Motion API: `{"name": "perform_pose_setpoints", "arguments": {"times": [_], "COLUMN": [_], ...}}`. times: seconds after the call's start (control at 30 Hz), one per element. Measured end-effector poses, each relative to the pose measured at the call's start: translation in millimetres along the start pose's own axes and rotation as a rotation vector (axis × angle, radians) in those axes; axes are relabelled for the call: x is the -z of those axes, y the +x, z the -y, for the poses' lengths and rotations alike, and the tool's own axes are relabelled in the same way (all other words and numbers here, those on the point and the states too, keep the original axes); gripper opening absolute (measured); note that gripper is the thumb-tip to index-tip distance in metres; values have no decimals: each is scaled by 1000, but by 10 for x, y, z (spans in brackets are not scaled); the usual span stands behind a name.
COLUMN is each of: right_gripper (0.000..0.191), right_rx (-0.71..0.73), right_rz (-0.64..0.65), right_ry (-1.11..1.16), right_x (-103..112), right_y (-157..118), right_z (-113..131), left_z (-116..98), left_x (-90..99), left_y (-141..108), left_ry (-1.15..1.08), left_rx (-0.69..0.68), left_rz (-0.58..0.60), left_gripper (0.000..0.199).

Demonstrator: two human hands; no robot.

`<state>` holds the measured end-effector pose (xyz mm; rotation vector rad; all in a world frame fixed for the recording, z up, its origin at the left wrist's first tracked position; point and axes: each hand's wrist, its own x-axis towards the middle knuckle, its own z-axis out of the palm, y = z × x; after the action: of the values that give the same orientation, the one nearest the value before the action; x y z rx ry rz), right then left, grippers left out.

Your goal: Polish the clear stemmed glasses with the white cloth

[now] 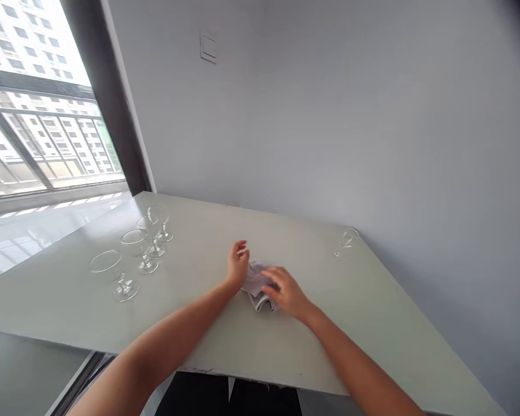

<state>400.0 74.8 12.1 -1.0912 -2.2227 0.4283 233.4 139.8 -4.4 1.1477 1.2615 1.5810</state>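
Note:
A folded pale grey cloth (255,283) lies on the table in front of me, one end curling up in a loose fold. My left hand (238,264) is just beside its left edge, turned on its side, fingers loosely bent and apart with nothing visible between them. Over the cloth's right side is my right hand (287,290), thumb and fingers spread; whether the fingertips touch the fabric I cannot tell. Several clear stemmed glasses stand upright in a row to the left, the nearest glass (125,289) being the largest in view.
The pale table (190,329) fills the lower view, its front edge close to me. Another clear glass (346,238) is near the far right corner, seemingly on its side. Grey walls (351,115) border the back and right. A bright window (47,127) is at left.

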Motion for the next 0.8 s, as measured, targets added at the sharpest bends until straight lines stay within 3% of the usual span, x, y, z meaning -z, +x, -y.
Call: {"name": "perform_pose_setpoints", "arguments": {"times": [0.07, 0.17, 0.33, 0.43, 0.63, 0.73, 0.8], "right_gripper": [38, 32, 27, 26, 21, 21, 27], "right_rx": [33, -12, 9, 16, -34, -166, -354], "right_rz": [90, 66, 27, 0, -23, -72, -152], "right_ry": [-100, -230, -208, -172, -19, 200, 418], "right_x": [-220, -390, -381, -371, -368, -336, -303], "right_y": [5, -5, -44, -63, -63, -35, -6], "right_z": [176, 217, 138, 123, 57, -22, -87], "left_z": [-61, -150, -228, -240, -260, -281, -300], "left_x": [156, 512, 1052, 1175, 1193, 1209, 1199], "left_y": [197, 542, 983, 1167, 1419, 1431, 1404], "left_ry": [16, 56, 125, 176, 289, 357, 412], "left_rx": [1, 84, 191, 257, 357, 365, 353], "left_rz": [-216, -573, -812, -885, -922, -883, -825], "left_gripper": [34, 51, 58, 58, 55, 53, 52]}}
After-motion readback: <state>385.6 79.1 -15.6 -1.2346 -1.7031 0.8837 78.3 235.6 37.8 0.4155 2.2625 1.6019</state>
